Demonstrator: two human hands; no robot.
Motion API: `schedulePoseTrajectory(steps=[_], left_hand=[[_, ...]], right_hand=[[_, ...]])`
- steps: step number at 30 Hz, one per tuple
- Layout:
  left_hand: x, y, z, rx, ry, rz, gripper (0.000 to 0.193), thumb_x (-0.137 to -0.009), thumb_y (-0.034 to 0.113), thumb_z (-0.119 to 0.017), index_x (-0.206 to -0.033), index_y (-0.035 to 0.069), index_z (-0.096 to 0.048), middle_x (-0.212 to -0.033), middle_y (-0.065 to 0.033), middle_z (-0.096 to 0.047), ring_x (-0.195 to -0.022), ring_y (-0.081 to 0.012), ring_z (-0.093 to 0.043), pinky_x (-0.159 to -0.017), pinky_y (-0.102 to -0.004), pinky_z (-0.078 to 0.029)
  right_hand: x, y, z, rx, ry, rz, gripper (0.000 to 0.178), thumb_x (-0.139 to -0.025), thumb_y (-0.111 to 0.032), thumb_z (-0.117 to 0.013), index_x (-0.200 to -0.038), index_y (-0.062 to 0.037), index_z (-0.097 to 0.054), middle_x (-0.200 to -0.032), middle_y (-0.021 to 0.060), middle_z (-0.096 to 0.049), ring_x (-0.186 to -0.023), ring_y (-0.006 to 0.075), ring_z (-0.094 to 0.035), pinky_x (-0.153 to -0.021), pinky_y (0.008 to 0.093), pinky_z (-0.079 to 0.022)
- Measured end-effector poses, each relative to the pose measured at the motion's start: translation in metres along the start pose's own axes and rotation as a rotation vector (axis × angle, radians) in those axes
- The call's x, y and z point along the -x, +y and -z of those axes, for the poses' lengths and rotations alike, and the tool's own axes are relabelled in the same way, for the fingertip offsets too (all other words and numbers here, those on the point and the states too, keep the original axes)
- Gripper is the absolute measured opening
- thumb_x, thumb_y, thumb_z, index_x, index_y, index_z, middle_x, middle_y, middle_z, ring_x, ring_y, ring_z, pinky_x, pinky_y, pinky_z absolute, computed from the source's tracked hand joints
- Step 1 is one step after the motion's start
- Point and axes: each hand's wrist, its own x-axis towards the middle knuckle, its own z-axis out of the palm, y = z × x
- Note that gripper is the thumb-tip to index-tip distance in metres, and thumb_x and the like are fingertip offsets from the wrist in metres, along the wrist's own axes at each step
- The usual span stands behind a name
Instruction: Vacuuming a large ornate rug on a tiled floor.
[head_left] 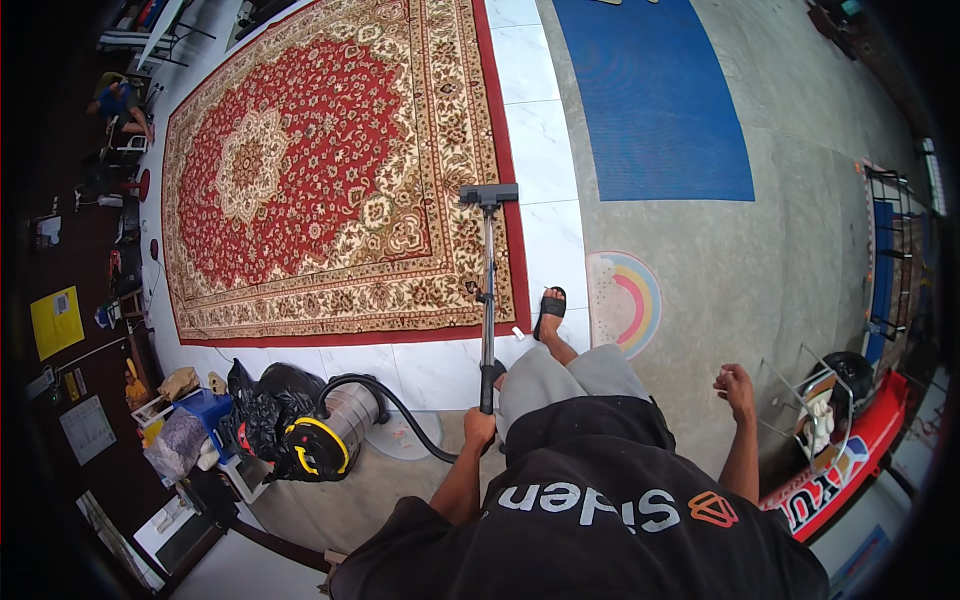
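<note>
My left hand is wrapped round the black handle end of a vacuum cleaner wand. The metal tube runs straight ahead to a wide dark floor head, which lies on the right border of a red and cream patterned rug. From the handle a black hose curves left to the vacuum cleaner, a silver drum with a black and yellow top. Out to my right side, my right hand hangs in the air with loosely bent fingers, holding nothing.
White tiles border the rug. Farther right lie a blue mat and a rainbow-patterned mat on concrete. Black plastic bags and a blue box stand left of the vacuum. A person sits at far left.
</note>
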Motion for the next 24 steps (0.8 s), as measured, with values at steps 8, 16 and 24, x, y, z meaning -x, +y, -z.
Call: schedulePoseTrajectory(steps=[8,16,24], left_hand=[[-0.154,0.242,0.077,0.657,-0.342,-0.099,0.01,-0.073,0.005,-0.06,-0.068,-0.002,-0.058,-0.059,-0.012,-0.058,-0.048,-0.0232,-0.059,-0.047,-0.0363,-0.05],[-0.05,0.116,-0.005,0.325,-0.24,0.036,0.025,-0.07,0.017,-0.058,-0.074,-0.003,-0.072,-0.07,-0.0162,-0.072,-0.069,-0.0273,-0.073,-0.072,-0.0349,-0.057],[0.125,-0.11,-0.108,0.119,-0.144,0.067,0.036,-0.073,0.029,-0.066,-0.08,-0.006,-0.072,-0.071,-0.0216,-0.07,-0.079,-0.0393,-0.072,-0.078,-0.0426,-0.056]], right_hand=[[0.034,-0.124,0.015,0.142,-0.023,0.378,0.043,-0.096,-0.035,-0.059,-0.122,-0.001,-0.057,-0.093,0.0042,-0.064,-0.088,0.0153,-0.065,-0.08,0.0309,-0.05],[0.042,0.12,0.014,0.175,-0.17,-0.213,0.029,-0.093,-0.028,-0.059,-0.111,-0.0049,-0.06,-0.09,0.0093,-0.066,-0.082,0.0212,-0.069,-0.07,0.0371,-0.055],[0.06,0.207,0.004,0.341,-0.363,-0.379,0.029,-0.095,-0.023,-0.06,-0.116,-0.0031,-0.06,-0.096,0.0117,-0.066,-0.084,0.0254,-0.07,-0.073,0.0427,-0.058]])
